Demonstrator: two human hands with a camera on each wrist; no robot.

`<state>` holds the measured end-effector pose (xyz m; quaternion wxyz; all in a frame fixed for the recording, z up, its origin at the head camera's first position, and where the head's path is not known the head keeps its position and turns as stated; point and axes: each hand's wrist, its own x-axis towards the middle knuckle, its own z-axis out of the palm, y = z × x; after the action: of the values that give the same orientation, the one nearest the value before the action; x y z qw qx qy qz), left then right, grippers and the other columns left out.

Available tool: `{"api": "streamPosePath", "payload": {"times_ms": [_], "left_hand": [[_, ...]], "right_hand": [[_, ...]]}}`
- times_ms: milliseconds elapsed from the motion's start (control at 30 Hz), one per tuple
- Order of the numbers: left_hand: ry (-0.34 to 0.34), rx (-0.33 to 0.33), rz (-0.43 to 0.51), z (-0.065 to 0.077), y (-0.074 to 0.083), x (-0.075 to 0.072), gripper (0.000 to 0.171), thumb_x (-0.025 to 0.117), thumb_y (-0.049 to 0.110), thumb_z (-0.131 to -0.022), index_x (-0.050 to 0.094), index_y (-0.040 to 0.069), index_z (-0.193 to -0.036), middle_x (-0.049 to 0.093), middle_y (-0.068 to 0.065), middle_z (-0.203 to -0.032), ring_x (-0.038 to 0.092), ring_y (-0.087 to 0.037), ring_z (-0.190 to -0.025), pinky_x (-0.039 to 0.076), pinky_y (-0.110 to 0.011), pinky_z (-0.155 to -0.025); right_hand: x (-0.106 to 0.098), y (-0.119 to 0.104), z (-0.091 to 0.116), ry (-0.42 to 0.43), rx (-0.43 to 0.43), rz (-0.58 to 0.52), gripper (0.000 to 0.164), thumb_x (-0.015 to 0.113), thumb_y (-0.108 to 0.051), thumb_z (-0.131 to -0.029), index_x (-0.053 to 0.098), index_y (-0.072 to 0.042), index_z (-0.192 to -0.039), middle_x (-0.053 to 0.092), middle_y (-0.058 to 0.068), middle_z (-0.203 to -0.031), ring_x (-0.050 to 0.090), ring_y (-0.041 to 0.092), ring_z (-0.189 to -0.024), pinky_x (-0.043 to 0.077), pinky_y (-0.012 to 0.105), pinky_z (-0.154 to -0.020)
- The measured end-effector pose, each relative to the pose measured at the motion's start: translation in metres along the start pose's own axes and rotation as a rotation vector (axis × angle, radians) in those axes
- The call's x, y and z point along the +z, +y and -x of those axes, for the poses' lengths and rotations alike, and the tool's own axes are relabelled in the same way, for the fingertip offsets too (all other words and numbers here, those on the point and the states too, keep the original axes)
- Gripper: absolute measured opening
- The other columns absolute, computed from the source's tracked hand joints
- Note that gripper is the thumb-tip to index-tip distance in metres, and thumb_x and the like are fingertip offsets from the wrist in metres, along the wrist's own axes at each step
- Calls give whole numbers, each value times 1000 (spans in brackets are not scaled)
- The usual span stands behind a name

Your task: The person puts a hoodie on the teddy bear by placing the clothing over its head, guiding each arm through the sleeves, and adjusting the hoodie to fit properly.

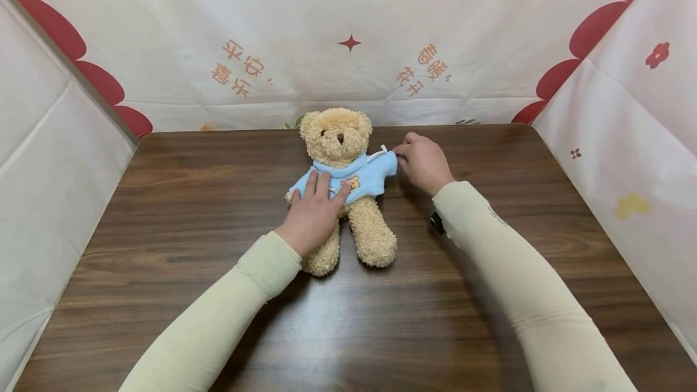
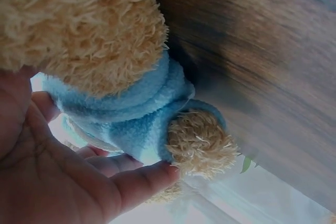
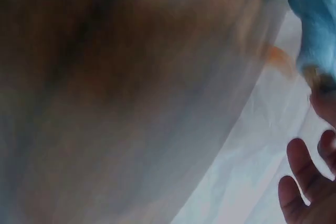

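Note:
A tan plush teddy bear [image 1: 336,132] lies on its back on the table, head toward the far edge and legs toward me. It wears a light blue hooded top [image 1: 378,171] with white drawstrings and a small bear patch. My left hand [image 1: 313,213] rests across the bear's belly, its fingers spread over the top. One paw [image 2: 202,142] pokes out of a sleeve beside those fingertips in the left wrist view. At the end of the other sleeve, my right hand [image 1: 426,163] pinches the bear's paw [image 3: 313,78] between thumb and index finger, the remaining fingers loose.
Dark wood grain covers the table [image 1: 190,210]. White printed cloth [image 1: 327,5] with red scallops hangs behind the far edge, and similar panels [image 1: 642,138] stand at both sides. Pale sleeves [image 1: 212,313] cover both forearms.

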<state>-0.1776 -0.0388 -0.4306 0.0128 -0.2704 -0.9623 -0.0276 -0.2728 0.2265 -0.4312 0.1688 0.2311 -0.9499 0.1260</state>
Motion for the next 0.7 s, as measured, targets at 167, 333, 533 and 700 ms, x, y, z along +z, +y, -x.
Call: {"api": "streamPosePath", "payload": {"times_ms": [167,333,533,700], "left_hand": [[-12,-5,-2,0,1,-1,61,44,9,-102,23,18,-159,19,-32,-151,18,-52,-142,36,-68,-99],[0,-8,1,2,1,-1,61,46,10,-101,25,17,-159,21,-33,-150,18,-53,-142,37,-68,-98],[10,0,16,2,1,-2,58,46,11,-102,28,15,-158,21,-34,-150,17,-53,-142,37,-69,-98],[6,3,15,1,3,-2,57,46,12,-103,30,14,-157,20,-35,-150,16,-54,-142,37,-69,-97]], "right_hand": [[-11,-9,9,-138,115,-81,18,56,-10,-99,68,-1,-109,56,12,-99,54,26,-79,46,42,-72],[-27,-26,21,-172,153,-167,10,61,-14,-93,59,-6,-99,53,8,-92,50,24,-77,43,39,-68],[-22,-58,35,-228,-25,-142,24,72,-28,-90,64,-6,-94,58,6,-87,53,19,-74,46,35,-67],[-10,-70,35,-215,-66,-150,24,65,-14,-93,49,-12,-75,41,3,-71,40,18,-65,35,33,-60]]}}
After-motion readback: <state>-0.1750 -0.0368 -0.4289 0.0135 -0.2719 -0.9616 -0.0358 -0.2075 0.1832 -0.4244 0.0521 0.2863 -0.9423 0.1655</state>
